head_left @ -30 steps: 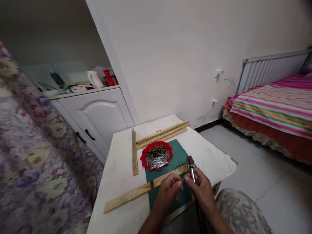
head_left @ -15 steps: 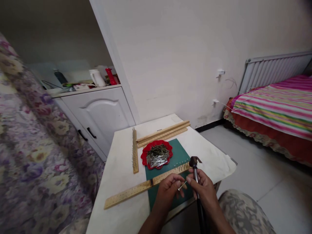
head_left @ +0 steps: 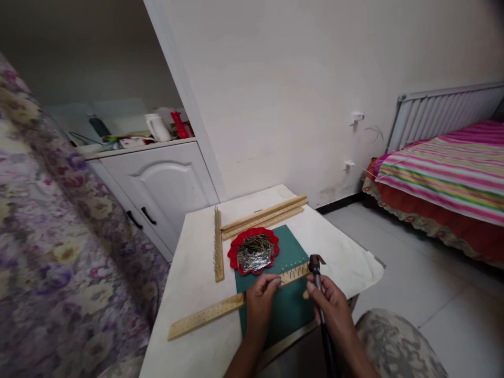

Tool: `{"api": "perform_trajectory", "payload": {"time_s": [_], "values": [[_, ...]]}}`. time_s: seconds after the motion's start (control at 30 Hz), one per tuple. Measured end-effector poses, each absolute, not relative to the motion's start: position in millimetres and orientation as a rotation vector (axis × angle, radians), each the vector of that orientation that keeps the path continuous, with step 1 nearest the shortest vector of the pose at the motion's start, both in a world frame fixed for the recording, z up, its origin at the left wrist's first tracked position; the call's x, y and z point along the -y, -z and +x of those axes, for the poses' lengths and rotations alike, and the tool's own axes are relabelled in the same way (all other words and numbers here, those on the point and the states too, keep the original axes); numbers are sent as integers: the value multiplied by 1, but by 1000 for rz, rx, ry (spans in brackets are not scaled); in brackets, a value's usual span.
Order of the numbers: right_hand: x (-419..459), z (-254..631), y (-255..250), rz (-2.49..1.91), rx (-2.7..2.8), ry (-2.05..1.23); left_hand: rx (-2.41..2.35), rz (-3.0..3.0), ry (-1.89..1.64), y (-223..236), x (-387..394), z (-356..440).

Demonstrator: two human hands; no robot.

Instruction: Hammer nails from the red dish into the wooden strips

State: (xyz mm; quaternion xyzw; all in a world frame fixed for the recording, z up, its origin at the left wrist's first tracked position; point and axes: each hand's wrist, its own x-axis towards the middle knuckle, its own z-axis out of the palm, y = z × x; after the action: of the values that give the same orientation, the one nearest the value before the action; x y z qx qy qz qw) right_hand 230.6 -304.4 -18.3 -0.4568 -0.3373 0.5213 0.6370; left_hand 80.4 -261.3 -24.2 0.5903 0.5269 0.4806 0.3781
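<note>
A: Where is the hammer [head_left: 324, 333]?

B: Nearer the person than the red dish [head_left: 233, 253], and off to its right. The right hand [head_left: 331, 302] has its grip closed around the handle. The head points up past the fingers, just beside the end of a strip of wood [head_left: 212, 314].

A: How does that strip lie?

B: Across the near side of the dish, starting well to the left of it and ending to its right. At the right end, a cluster of nails [head_left: 296, 271] stands up from the wood. Small dots mark the left part.

A: And the left hand [head_left: 260, 302]?

B: In front of the dish, over the strip, hiding a stretch of it. Thumb and forefinger are close together near the standing nails. Whether that grip pinches anything, I can't tell.

A: What does the dish hold?

B: A heap of loose pins [head_left: 255, 253], some silvery, some darker. It sits partly on a green mat [head_left: 289, 312], which reaches from the dish toward the person.

A: What else is on the worktop [head_left: 197, 262]?

B: Left of the dish, a narrow bar [head_left: 219, 257] bristling with thin spikes. Behind the dish, two long slats [head_left: 263, 214] side by side.

A: And farther out?

B: A white cabinet [head_left: 165, 178] behind and left of the dish, a flowered curtain [head_left: 71, 252] farther left, and a bed [head_left: 452, 163] with a striped cover well to the right.
</note>
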Motion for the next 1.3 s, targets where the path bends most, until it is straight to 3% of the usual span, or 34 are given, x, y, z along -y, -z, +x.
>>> {"api": "perform_trajectory", "payload": {"time_s": [0.23, 1.3], "values": [[304, 230, 18, -1044, 775, -1223, -1394, 1835, -1180, 35, 246, 87], [290, 214, 12, -833, 932, -1520, -1561, 2138, -950, 44, 238, 93]]}}
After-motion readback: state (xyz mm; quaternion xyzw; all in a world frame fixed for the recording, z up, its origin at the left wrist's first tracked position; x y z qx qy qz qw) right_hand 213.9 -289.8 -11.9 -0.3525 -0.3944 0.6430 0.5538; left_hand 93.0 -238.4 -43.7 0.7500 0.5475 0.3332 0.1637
